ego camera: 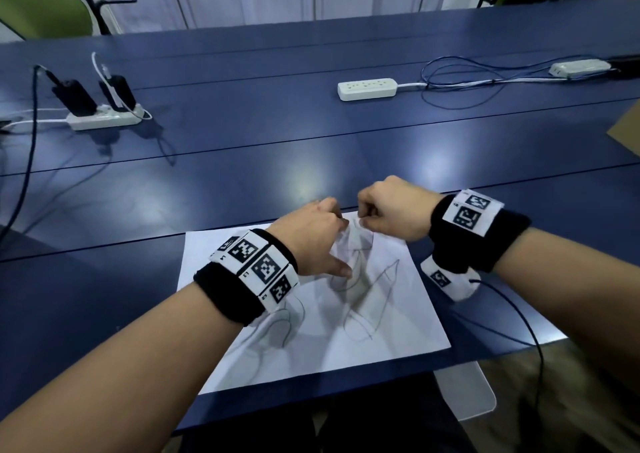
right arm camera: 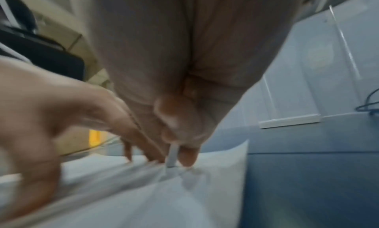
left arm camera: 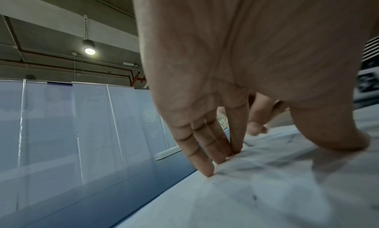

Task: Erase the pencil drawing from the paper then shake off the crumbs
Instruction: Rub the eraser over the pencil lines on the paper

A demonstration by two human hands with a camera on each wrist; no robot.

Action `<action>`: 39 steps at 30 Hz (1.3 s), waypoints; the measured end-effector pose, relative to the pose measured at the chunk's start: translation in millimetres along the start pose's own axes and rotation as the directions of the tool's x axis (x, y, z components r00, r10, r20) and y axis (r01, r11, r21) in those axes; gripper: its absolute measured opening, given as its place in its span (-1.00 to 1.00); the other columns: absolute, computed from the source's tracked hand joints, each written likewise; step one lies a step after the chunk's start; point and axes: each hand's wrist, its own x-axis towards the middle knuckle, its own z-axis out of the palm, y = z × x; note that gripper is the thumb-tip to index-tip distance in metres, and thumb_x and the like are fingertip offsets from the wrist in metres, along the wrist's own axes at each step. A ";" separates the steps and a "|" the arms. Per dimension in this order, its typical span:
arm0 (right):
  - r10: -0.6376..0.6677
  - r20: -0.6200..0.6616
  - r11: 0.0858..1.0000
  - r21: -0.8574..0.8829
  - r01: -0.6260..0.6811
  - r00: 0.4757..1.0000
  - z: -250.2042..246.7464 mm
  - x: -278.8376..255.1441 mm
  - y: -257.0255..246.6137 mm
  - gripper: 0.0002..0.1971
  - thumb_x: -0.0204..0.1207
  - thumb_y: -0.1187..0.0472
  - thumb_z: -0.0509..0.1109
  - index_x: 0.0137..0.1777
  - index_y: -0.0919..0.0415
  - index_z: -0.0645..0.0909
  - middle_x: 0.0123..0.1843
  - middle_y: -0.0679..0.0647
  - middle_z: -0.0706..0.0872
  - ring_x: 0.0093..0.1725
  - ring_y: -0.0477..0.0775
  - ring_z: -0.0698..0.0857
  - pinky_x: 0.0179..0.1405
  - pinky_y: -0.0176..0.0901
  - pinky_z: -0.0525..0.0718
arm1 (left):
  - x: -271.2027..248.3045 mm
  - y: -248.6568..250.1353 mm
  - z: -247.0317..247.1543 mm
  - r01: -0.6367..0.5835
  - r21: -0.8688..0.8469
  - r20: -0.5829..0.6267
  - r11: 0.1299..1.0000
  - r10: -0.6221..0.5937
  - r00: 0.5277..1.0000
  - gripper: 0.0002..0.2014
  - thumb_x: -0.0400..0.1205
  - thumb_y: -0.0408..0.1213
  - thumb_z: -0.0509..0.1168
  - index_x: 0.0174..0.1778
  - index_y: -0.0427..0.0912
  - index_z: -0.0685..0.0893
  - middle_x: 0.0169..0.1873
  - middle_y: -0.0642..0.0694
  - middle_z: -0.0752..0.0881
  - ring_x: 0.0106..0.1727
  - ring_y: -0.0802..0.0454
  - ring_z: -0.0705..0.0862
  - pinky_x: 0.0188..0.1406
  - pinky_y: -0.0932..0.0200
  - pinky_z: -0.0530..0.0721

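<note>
A white sheet of paper (ego camera: 398, 328) with a grey pencil drawing (ego camera: 363, 300) lies on the blue table (ego camera: 277, 141) near its front edge. My left hand (ego camera: 311, 241) presses the sheet's far part with straight fingers (left arm camera: 205, 153) and a spread thumb. My right hand (ego camera: 391, 210) is curled at the far edge, right beside the left. In the right wrist view it pinches a thin white eraser (right arm camera: 171, 157) whose tip touches the paper (right arm camera: 164, 199). The sheet puckers a little around the eraser. That view is blurred.
A white power strip (ego camera: 367, 89) lies at the back centre, with a second one (ego camera: 580, 68) and looped cables at the back right. A third strip (ego camera: 104, 120) holding black chargers is at the back left. Brown cardboard (ego camera: 627, 130) juts in at the right edge.
</note>
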 end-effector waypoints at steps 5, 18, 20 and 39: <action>-0.132 0.111 0.991 0.026 0.130 0.985 9.1 -22.4 -21.4 -0.87 0.47 0.15 0.37 -0.30 -0.01 0.57 -0.45 -0.17 0.56 -0.43 -0.16 0.47 -0.31 -0.27 0.36 | 0.8 -1.1 -0.5 -0.015 -0.008 0.008 1.000 0.015 1.000 -0.35 0.40 0.24 0.44 0.35 -0.02 0.59 0.31 -0.04 0.42 0.31 -0.06 0.46 0.33 0.06 0.50; -0.098 0.063 0.995 -0.002 0.098 0.993 11.4 -18.5 -16.2 -0.89 0.47 0.16 0.34 -0.28 0.08 0.60 -0.43 -0.12 0.60 -0.34 -0.02 0.53 -0.27 -0.19 0.49 | 6.0 -4.6 5.5 0.035 -0.022 0.023 0.999 -0.034 0.999 -0.32 0.37 0.27 0.45 0.32 -0.04 0.59 0.26 0.00 0.39 0.20 -0.04 0.54 0.18 -0.06 0.62; -0.010 0.015 0.999 -0.038 0.010 1.000 5.2 -7.1 -6.9 -0.90 0.51 0.16 0.31 -0.17 0.11 0.63 -0.32 -0.03 0.65 -0.23 0.06 0.59 -0.25 -0.21 0.47 | 6.4 -4.5 4.7 0.036 -0.016 0.026 0.999 -0.035 0.999 -0.31 0.38 0.27 0.44 0.32 -0.09 0.59 0.27 -0.01 0.39 0.21 -0.05 0.53 0.17 -0.08 0.63; -0.011 0.045 1.000 -0.004 0.012 0.999 0.5 -13.5 -1.1 -0.95 0.49 0.14 0.37 -0.15 0.07 0.64 -0.31 -0.14 0.64 -0.18 0.00 0.65 -0.26 -0.29 0.42 | 7.1 -2.3 2.9 0.030 0.018 0.041 0.999 -0.031 0.999 -0.35 0.39 0.26 0.44 0.25 -0.11 0.60 0.22 -0.07 0.43 0.23 -0.09 0.52 0.15 -0.11 0.65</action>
